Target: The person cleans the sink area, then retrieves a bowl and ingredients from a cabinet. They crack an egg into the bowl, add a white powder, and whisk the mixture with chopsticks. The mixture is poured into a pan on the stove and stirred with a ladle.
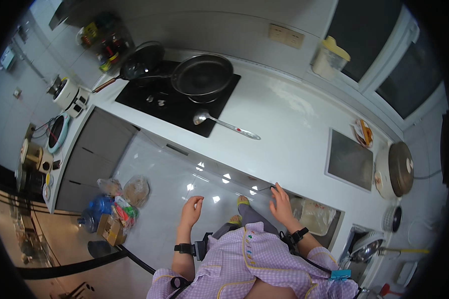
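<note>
My left hand (192,211) hangs over the floor with its fingers loosely curled and nothing visible in it. My right hand (280,203) is at the counter's front edge by an open drawer (316,217), fingers apart, holding nothing visible. Inside the drawer lies a pale container in clear plastic. A black frying pan (202,76) rests on the black cooktop (172,112). Across the cooktop's edge lies a metal ladle (228,125), its handle on the white counter (280,145). A second pan (138,65) with a brown handle stands at the back left.
A grey board (350,159) lies near a large lidded pot (396,170) on the right. The sink (353,239) holds a metal colander. Water bottles (97,209), bags and a cardboard box (110,228) stand on the floor at left. Small appliances line the left counter.
</note>
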A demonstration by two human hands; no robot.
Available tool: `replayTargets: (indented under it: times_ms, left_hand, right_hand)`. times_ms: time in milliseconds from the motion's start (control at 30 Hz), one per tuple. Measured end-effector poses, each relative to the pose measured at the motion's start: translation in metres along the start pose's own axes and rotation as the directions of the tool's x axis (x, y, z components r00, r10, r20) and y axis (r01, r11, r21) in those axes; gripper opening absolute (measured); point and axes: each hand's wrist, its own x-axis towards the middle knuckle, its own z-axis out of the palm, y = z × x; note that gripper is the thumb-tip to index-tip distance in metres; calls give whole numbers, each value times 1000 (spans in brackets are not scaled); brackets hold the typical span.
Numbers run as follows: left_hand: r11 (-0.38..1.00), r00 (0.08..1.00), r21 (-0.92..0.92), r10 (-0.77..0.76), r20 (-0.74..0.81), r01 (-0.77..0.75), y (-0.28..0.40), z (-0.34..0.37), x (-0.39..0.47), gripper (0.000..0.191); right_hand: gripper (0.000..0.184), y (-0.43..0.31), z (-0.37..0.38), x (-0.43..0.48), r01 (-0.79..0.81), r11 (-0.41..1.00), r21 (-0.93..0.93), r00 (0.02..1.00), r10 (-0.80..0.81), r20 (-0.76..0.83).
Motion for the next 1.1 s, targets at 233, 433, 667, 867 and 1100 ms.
replayTargets:
  times_ms: [233, 433, 667, 867, 1100]
  left_hand:
    - [988, 962, -57, -154, -228, 144, -28, -34, 5, 20]
    - [936, 887, -143, -350, -301, 321, -63, -63, -26, 21]
    - [939, 863, -101, -341, -373, 328, -137, -174, -18, 22]
    - [946, 863, -77, -319, -392, 315, -205, -286, -14, 22]
    - [900, 805, -229, -434, -405, 370, -268, -362, -3, 21]
  right_hand:
    - [53, -19, 45, 129, 235, 969, 72, 967, -241, 88]
    - [53, -91, 110, 226, 423, 896, 137, 881, -442, 169]
    - [53, -196, 215, 290, 314, 947, 74, 919, -322, 225]
    - [50, -262, 292, 303, 308, 950, 47, 927, -311, 209]
    - [50, -327, 361, 339, 224, 971, 87, 890, -240, 388]
